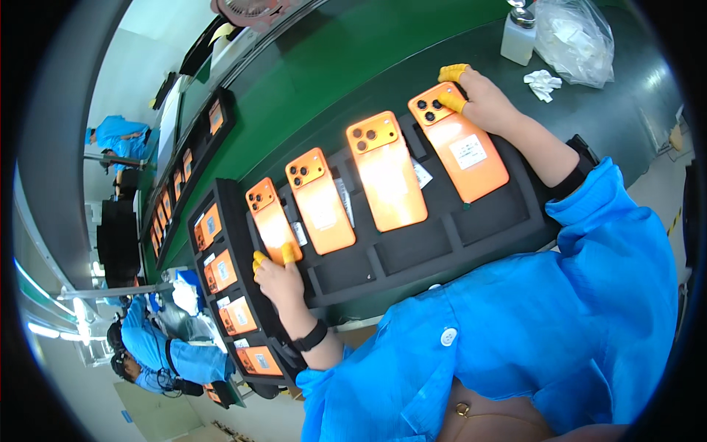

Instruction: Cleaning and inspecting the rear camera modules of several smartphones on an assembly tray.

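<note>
Four orange smartphones lie in a slanting row, backs up, over a black foam tray [340, 281]. At the lower end of the leftmost smartphone [271, 221], my left hand [281, 286] grips it between yellow-covered fingertips. My right hand [487, 102], also with yellow finger cots, is closed on the top corner of the rightmost smartphone [462, 151], near its camera block. That phone has a white label on its back. Between them lie a second smartphone [322, 206] and a third smartphone [387, 177], touched by neither hand. White labels partly show beneath some phones.
Left of the tray stands another black tray [230, 283] with several orange phones in its slots. A pump bottle [518, 38], a clear plastic bag [578, 40] and a crumpled tissue [543, 85] are at the far right. Co-workers in blue [151, 342] work at the left.
</note>
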Demonstrator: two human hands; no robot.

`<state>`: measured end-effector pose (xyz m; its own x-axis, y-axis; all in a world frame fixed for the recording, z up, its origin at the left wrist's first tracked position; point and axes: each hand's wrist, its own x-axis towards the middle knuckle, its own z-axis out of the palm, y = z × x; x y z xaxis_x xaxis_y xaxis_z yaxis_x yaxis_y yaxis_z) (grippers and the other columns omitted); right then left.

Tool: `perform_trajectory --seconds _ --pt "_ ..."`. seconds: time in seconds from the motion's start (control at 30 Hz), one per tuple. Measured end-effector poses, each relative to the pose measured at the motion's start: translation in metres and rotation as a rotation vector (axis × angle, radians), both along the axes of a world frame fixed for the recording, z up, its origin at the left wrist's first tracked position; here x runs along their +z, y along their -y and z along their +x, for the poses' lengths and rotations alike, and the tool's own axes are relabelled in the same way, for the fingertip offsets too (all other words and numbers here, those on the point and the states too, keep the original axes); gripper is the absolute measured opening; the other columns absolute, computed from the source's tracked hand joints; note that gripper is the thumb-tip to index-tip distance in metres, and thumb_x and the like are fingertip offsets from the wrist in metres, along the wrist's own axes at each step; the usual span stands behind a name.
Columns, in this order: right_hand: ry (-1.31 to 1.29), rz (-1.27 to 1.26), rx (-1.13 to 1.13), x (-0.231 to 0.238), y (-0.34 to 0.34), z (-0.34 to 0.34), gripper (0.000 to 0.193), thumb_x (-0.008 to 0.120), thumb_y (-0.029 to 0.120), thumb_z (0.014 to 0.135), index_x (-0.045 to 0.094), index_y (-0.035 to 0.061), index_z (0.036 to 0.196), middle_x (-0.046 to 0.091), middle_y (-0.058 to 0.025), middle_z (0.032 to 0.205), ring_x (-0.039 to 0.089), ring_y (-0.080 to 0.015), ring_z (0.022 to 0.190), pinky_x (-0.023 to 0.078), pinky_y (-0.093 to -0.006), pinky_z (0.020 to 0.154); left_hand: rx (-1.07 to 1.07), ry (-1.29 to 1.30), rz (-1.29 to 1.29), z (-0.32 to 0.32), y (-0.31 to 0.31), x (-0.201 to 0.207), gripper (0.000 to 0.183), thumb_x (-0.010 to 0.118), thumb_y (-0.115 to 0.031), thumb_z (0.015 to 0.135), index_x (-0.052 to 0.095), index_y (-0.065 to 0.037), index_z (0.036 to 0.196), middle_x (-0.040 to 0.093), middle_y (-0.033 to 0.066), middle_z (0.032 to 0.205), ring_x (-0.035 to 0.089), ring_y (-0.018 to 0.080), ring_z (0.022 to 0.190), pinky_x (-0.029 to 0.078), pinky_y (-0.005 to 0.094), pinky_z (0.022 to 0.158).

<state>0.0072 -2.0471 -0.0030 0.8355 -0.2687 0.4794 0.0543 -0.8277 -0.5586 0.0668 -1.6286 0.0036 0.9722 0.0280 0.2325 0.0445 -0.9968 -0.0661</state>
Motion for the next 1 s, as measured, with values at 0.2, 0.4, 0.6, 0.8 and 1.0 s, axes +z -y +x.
perform_trajectory --seconds 0.2,0.4,0.6,0.8,1.0 --pt "-0.126 0.019 0.012 0.002 -0.003 0.000 0.032 0.058 0.019 0.078 0.050 0.0014 0.103 0.051 -0.0129 0.104 0.049 -0.0279 0.097 0.040 -0.0323 0.082 0.047 -0.095 -0.038 -0.011 -0.006 0.024 0.052 0.052 -0.034 0.080 0.042 0.010 0.105 0.048 0.0281 0.101 0.048 0.0413 0.092 0.040 0.0441 0.078" --pt "-0.148 0.106 -0.011 0.003 -0.004 -0.002 0.031 0.055 0.023 0.080 0.051 0.0025 0.102 0.051 -0.0136 0.100 0.049 -0.0275 0.096 0.040 -0.0331 0.081 -0.534 -0.128 -0.289 -0.047 0.094 0.047 0.068 0.064 -0.032 0.073 0.034 0.007 0.119 0.045 0.0257 0.109 0.044 0.0390 0.101 0.037 0.0432 0.084" --pt "-0.180 0.158 -0.041 0.004 -0.003 0.000 0.025 0.052 0.018 0.081 0.051 0.0019 0.100 0.050 -0.0143 0.103 0.048 -0.0281 0.098 0.039 -0.0327 0.083 -0.853 -0.283 -0.001 -0.063 0.139 0.031 0.090 0.069 -0.041 0.062 0.027 0.009 0.124 0.029 0.0270 0.127 0.025 0.0393 0.121 0.020 0.0480 0.099" --pt "-0.169 0.075 -0.081 -0.002 0.001 0.000 0.024 0.052 0.015 0.081 0.050 -0.0001 0.098 0.050 -0.0172 0.106 0.048 -0.0304 0.100 0.039 -0.0340 0.085 -0.841 -0.132 -0.081 -0.059 0.146 0.013 0.093 0.069 -0.046 0.060 0.030 0.012 0.121 0.031 0.0308 0.124 0.030 0.0424 0.117 0.017 0.0521 0.098" --pt "-0.163 0.135 -0.058 -0.001 0.001 0.001 0.028 0.054 0.018 0.078 0.050 -0.0008 0.098 0.051 -0.0202 0.102 0.048 -0.0342 0.099 0.039 -0.0370 0.084 -0.824 -0.238 -0.106 -0.064 0.152 0.024 0.103 0.072 -0.048 0.054 0.025 0.009 0.126 0.033 0.0310 0.121 0.029 0.0427 0.117 0.018 0.0525 0.097"
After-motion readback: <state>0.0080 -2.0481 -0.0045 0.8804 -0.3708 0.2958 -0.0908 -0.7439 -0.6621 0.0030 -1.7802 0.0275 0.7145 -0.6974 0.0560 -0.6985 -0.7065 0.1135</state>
